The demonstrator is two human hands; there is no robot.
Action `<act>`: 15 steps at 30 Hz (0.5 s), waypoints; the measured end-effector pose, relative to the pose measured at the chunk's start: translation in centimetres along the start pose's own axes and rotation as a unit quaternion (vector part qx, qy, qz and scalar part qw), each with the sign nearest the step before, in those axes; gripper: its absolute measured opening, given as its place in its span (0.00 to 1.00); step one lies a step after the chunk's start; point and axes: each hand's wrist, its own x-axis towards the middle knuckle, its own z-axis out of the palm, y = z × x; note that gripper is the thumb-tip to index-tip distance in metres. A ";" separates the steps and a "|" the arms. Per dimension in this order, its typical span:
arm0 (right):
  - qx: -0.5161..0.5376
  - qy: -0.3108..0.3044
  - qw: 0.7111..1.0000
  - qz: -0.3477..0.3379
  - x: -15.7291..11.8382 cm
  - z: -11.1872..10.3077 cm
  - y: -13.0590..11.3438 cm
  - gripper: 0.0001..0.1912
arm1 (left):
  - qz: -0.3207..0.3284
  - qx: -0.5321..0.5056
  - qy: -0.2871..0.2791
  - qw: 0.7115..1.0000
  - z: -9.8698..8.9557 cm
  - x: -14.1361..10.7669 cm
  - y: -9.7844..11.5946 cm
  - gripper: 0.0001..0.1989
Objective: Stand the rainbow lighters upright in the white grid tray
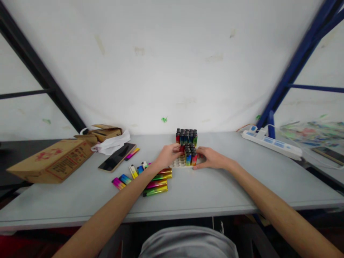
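A pale tray with round holes (178, 163) lies on the table in front of me. Upright lighters (188, 157) fill its right part, while holes show at its front left. My left hand (168, 156) is over the tray's left side, its thumb and fingers closed around a red lighter (182, 148), partly hidden by the fingers. At the opposite side, my right hand (211, 158) grips the tray's right edge beside the standing lighters, thumb toward the front. Loose colourful lighters (157, 190) lie around and beneath my left forearm.
Behind the tray stands a block of dark-topped lighters (186, 136). A phone (117, 157), a purple-yellow lighter (132, 153), a white plastic bag (113, 143) and a cardboard box (53, 159) lie to the left. A white power strip (271, 144) is at the right.
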 end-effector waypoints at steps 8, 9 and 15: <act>0.003 0.000 1.000 -0.001 0.0 0.1 0.4 0.34 | 0.039 0.205 -0.045 0.977 -0.8 -0.4 1.7 0.15; 0.003 0.001 1.000 -0.003 0.0 0.2 0.5 0.34 | 0.050 0.234 -0.042 0.970 -1.3 -0.4 1.9 0.17; -0.003 -0.003 1.000 -0.001 0.0 0.2 0.6 0.35 | -0.089 0.410 0.025 0.907 -8.9 -2.0 1.3 0.13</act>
